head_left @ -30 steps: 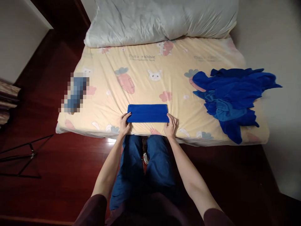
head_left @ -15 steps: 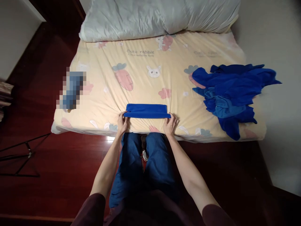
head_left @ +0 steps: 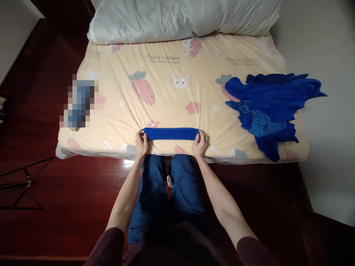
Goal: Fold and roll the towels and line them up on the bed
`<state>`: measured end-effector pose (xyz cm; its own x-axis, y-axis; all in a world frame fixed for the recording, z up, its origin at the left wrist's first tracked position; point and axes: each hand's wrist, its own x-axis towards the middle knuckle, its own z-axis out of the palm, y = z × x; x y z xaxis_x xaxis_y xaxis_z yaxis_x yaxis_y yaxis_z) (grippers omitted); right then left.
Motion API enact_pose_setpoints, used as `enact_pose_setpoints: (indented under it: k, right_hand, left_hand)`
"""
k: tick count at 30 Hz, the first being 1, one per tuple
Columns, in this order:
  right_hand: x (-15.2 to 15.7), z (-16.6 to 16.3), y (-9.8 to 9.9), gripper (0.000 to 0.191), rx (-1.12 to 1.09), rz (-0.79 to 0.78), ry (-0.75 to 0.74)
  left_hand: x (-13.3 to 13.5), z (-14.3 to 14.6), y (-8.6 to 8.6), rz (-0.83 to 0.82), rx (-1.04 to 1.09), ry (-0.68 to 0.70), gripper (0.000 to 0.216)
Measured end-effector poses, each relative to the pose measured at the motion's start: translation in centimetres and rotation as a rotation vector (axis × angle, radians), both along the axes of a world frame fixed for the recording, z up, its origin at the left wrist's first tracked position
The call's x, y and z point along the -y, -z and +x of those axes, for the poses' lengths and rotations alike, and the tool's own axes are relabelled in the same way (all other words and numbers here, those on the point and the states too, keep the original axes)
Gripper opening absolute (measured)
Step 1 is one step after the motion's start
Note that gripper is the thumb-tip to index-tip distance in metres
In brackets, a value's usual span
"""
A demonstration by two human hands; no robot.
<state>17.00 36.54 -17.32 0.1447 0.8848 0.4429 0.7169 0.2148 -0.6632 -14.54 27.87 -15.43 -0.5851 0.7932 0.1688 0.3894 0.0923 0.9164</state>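
A blue cloth (head_left: 171,133), folded into a narrow flat strip, lies near the front edge of the bed. My left hand (head_left: 142,142) grips its left end, thumb on top and fingers behind the edge. At the right end my right hand (head_left: 200,143) pinches the cloth the same way. Off to the right, a loose heap of crumpled blue cloths (head_left: 273,107) rests on the bed, in darker and lighter shades.
The bed (head_left: 111,111) has a yellow sheet printed with carrots and rabbits. A grey-white quilt (head_left: 155,22) lies along its far side. A blurred-out bluish object (head_left: 80,105) sits at the left. Black stand legs (head_left: 27,183) are on the floor at lower left.
The blue cloth has gone from a partly folded piece, with its back part showing, to one narrow strip. Both hands still hold its ends. The view has shifted slightly.
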Motion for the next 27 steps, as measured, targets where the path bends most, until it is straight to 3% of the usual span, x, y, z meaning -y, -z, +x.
enact_pose_setpoints:
  k: [12, 16, 19, 23, 25, 27]
  right_hand:
    - [-0.2, -0.1, -0.2, 0.045, -0.08, -0.04, 0.005]
    - [-0.4, 0.2, -1.3, 0.047, -0.124, -0.042, 0.005]
    - [0.0, -0.1, -3.5, 0.046, -0.001, -0.012, -0.024]
    - [1.2, -2.6, -6.7, 0.047, 0.324, -0.034, -0.317]
    - [1.7, -4.2, -7.4, 0.051, 0.436, -0.07, -0.508]
    - [1.9, -5.0, -7.4, 0.055, 0.507, -0.135, -0.633]
  left_hand:
    - [0.0, 0.7, 0.7, -0.016, -0.061, -0.119, 0.028]
    - [0.5, 0.4, -0.8, -0.001, -0.21, -0.123, 0.032]
    - [1.2, 0.8, -3.4, -0.009, -0.418, 0.047, 0.041]
    - [1.4, 2.9, -6.5, -0.142, -0.703, 0.527, 0.056]
    - [1.1, 3.9, -6.8, -0.221, -0.779, 0.615, 0.062]
    - [0.9, 4.4, -6.2, -0.292, -0.797, 0.586, 0.067]
